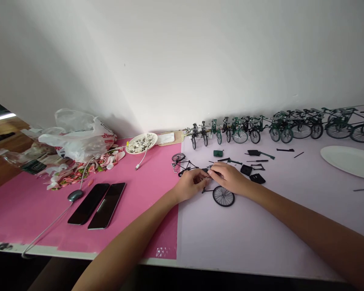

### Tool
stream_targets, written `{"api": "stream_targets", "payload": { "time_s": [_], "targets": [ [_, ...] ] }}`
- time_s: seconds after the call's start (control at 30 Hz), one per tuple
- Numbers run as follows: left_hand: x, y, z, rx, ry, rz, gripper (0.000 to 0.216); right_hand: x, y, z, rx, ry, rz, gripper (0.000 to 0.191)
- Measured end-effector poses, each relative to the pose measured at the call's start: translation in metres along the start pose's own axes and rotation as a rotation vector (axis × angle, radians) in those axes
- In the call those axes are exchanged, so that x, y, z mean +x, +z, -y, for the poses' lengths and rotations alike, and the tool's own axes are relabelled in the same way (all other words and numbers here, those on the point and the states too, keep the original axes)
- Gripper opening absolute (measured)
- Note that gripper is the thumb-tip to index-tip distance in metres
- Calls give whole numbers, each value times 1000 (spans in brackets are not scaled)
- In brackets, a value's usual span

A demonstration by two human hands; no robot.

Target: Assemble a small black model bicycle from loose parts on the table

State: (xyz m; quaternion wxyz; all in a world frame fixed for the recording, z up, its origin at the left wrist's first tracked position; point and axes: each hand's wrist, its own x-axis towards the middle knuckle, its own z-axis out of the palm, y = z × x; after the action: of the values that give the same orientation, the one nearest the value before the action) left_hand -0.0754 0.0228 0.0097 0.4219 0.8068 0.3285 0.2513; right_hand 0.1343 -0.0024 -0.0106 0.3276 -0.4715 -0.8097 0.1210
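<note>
A small black model bicycle (189, 163) lies at an angle under my hands. Its handlebar end and one wheel show at the upper left, and a spoked wheel (223, 196) shows below my right hand. Whether that wheel is joined to the frame is hidden. My left hand (190, 184) is closed, thumb and fingers pinched at the bicycle's middle. From the other side, my right hand (229, 176) meets it with its fingertips pinched too. A little grey part (209, 167) peeks out by the right fingers.
Loose parts lie beyond my right hand, among them a green box (218, 153) and black pieces (257, 178). Finished bicycles (239, 131) line the wall. At right is a white plate (350, 161); at left, two phones (106, 206), a mouse-like device (75, 196) and plastic bags (81, 141).
</note>
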Motion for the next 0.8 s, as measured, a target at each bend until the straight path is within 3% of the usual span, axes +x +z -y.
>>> {"api": "stream_targets", "payload": {
  "time_s": [0.8],
  "targets": [
    [1,1,1,-13,-3,-9,16,0,2,-3,-21,-10,-5,33]
  ]
}}
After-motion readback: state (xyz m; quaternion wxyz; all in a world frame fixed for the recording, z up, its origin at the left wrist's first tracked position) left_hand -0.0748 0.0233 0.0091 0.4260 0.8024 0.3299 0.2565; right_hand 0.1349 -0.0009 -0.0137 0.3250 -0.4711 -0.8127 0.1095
